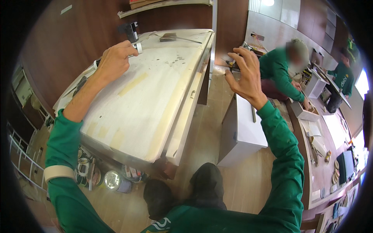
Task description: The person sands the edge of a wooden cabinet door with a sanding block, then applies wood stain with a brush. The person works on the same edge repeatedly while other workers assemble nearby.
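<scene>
My left hand (116, 60) is raised over the far left part of a covered table, closed round a slim cylindrical container. The container's white end (138, 48) sticks out to the right of my fist; most of its body is hidden by my fingers. My right hand (247, 75) is held up in the air with fingers spread and nothing in it, to the right of the table. A cream roll of tape (59, 173) sits round my left sleeve. Under my left hand lies the white table cover (132, 101), taped with yellowish strips and spotted with dark marks.
A flat dark tool (168, 37) lies at the table's far end, near a black device (129, 32). A metal can (113, 181) stands on the floor. A white cabinet (250, 124) stands below my right hand. A co-worker (278, 66) handles a wooden box (306, 112); another person (344, 77) stands beyond.
</scene>
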`<control>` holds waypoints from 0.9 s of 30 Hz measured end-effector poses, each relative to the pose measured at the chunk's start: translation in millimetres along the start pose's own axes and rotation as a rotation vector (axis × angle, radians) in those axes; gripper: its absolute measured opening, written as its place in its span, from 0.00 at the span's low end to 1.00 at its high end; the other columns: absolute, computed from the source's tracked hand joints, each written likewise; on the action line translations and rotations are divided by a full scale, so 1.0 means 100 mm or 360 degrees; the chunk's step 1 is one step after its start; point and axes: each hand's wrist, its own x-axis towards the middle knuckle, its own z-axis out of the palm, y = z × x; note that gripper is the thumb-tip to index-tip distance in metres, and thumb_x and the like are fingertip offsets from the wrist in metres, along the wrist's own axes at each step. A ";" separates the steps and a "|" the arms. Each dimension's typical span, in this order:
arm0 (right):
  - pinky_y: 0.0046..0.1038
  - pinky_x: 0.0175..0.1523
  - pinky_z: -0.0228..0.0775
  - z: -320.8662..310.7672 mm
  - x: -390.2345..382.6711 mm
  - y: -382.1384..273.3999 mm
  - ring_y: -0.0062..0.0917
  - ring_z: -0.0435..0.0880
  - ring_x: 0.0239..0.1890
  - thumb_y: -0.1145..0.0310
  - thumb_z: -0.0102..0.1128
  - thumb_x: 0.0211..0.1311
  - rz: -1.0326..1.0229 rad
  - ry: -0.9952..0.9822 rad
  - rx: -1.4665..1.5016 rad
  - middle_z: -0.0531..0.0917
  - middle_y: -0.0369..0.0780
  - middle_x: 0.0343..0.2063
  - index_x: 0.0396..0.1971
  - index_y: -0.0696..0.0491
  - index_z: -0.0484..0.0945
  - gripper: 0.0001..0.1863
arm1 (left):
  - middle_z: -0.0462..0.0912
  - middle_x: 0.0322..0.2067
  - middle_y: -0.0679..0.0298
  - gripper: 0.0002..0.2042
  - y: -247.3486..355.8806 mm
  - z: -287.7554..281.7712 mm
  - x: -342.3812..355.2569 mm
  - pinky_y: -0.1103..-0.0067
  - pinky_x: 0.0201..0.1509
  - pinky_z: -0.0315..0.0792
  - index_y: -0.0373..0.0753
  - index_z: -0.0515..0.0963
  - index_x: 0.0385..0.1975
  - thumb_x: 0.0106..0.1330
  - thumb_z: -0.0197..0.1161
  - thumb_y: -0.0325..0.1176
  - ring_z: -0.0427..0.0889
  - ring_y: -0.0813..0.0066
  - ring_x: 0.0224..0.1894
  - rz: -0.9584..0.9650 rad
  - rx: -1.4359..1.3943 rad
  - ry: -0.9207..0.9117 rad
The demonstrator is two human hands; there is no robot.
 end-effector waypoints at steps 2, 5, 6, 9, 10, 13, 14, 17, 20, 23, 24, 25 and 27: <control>0.47 0.64 0.66 -0.09 0.11 0.02 0.46 0.75 0.58 0.70 0.66 0.47 -0.0173 0.0035 -0.0026 0.77 0.46 0.52 0.49 0.53 0.79 0.24 | 0.82 0.38 0.55 0.11 -0.01 0.01 0.12 0.65 0.45 0.75 0.35 0.82 0.38 0.61 0.54 0.17 0.82 0.53 0.40 -0.0029 0.0064 -0.0088; 0.41 0.57 0.72 0.12 0.23 0.12 0.42 0.80 0.50 0.70 0.66 0.50 -0.0049 -0.0092 0.0332 0.82 0.46 0.43 0.44 0.56 0.82 0.18 | 0.83 0.36 0.56 0.11 -0.05 0.06 0.42 0.64 0.44 0.75 0.35 0.83 0.38 0.60 0.55 0.19 0.82 0.52 0.40 -0.0020 0.0181 -0.0127; 0.40 0.55 0.74 0.22 0.28 0.20 0.41 0.82 0.49 0.69 0.66 0.51 0.0011 -0.0148 0.0425 0.83 0.46 0.41 0.43 0.56 0.82 0.17 | 0.83 0.36 0.56 0.11 -0.07 0.11 0.54 0.63 0.43 0.76 0.35 0.83 0.38 0.60 0.56 0.20 0.83 0.51 0.40 -0.0002 0.0219 -0.0126; 0.40 0.52 0.77 0.67 0.55 0.48 0.46 0.86 0.44 0.61 0.64 0.54 0.0461 -0.0392 0.0619 0.87 0.51 0.38 0.41 0.58 0.86 0.19 | 0.84 0.32 0.52 0.10 -0.14 0.22 0.93 0.65 0.40 0.77 0.31 0.83 0.38 0.59 0.58 0.22 0.84 0.55 0.32 -0.0106 0.0183 -0.0185; 0.40 0.53 0.77 0.84 0.64 0.58 0.47 0.87 0.44 0.59 0.64 0.54 0.0616 -0.0444 0.0697 0.87 0.52 0.38 0.41 0.58 0.87 0.20 | 0.85 0.31 0.52 0.11 -0.19 0.31 1.06 0.66 0.39 0.77 0.30 0.83 0.38 0.58 0.59 0.24 0.85 0.57 0.30 -0.0158 0.0134 -0.0190; 0.40 0.55 0.78 1.38 0.95 0.83 0.48 0.87 0.44 0.55 0.64 0.52 0.0710 -0.0557 0.0684 0.87 0.55 0.40 0.42 0.58 0.88 0.23 | 0.86 0.26 0.56 0.13 -0.27 0.52 1.42 0.70 0.30 0.76 0.29 0.84 0.35 0.53 0.67 0.32 0.84 0.70 0.24 -0.0526 -0.0149 -0.0322; 0.39 0.55 0.78 1.59 0.99 0.90 0.48 0.87 0.44 0.55 0.65 0.52 0.0734 -0.0586 0.0703 0.88 0.54 0.40 0.42 0.58 0.88 0.24 | 0.86 0.26 0.55 0.13 -0.25 0.62 1.51 0.71 0.31 0.76 0.28 0.84 0.33 0.52 0.68 0.32 0.84 0.69 0.25 -0.0704 -0.0255 -0.0397; 0.40 0.56 0.78 1.94 1.12 0.98 0.49 0.87 0.44 0.56 0.66 0.49 0.0767 -0.0652 0.0729 0.88 0.54 0.37 0.41 0.57 0.88 0.23 | 0.81 0.25 0.58 0.15 -0.21 0.82 1.73 0.76 0.28 0.73 0.29 0.83 0.26 0.46 0.75 0.35 0.81 0.71 0.23 -0.1112 -0.0550 -0.0569; 0.42 0.54 0.78 2.14 1.15 0.91 0.49 0.87 0.43 0.60 0.64 0.51 0.0745 -0.0791 0.0562 0.88 0.54 0.35 0.37 0.57 0.89 0.18 | 0.80 0.27 0.59 0.14 -0.35 1.16 1.81 0.76 0.23 0.69 0.31 0.83 0.29 0.48 0.74 0.36 0.79 0.72 0.23 -0.1262 -0.0519 -0.0647; 0.43 0.51 0.78 2.29 1.12 0.99 0.49 0.87 0.42 0.64 0.62 0.53 0.0706 -0.0814 0.0496 0.87 0.55 0.34 0.34 0.58 0.88 0.14 | 0.79 0.28 0.59 0.22 -0.35 1.40 1.85 0.74 0.24 0.68 0.29 0.81 0.29 0.47 0.78 0.43 0.76 0.72 0.22 -0.1315 -0.0557 -0.0649; 0.44 0.51 0.78 2.33 1.12 1.01 0.49 0.87 0.42 0.65 0.62 0.53 0.0746 -0.0749 0.0525 0.87 0.55 0.34 0.33 0.58 0.88 0.14 | 0.78 0.28 0.59 0.23 -0.34 1.46 1.85 0.73 0.24 0.68 0.28 0.81 0.29 0.47 0.79 0.45 0.75 0.72 0.22 -0.1331 -0.0574 -0.0653; 0.44 0.51 0.78 2.38 1.13 1.02 0.50 0.87 0.42 0.66 0.61 0.54 0.0787 -0.0684 0.0551 0.87 0.55 0.34 0.32 0.58 0.88 0.13 | 0.79 0.27 0.59 0.23 -0.34 1.50 1.86 0.73 0.24 0.68 0.29 0.82 0.29 0.45 0.79 0.45 0.76 0.71 0.22 -0.1367 -0.0572 -0.0647; 0.45 0.50 0.78 2.39 1.12 1.04 0.51 0.87 0.41 0.67 0.61 0.54 0.0845 -0.0595 0.0567 0.87 0.55 0.34 0.32 0.58 0.88 0.12 | 0.80 0.27 0.59 0.23 -0.34 1.55 1.90 0.73 0.25 0.67 0.31 0.83 0.29 0.43 0.81 0.46 0.77 0.71 0.23 -0.1429 -0.0572 -0.0626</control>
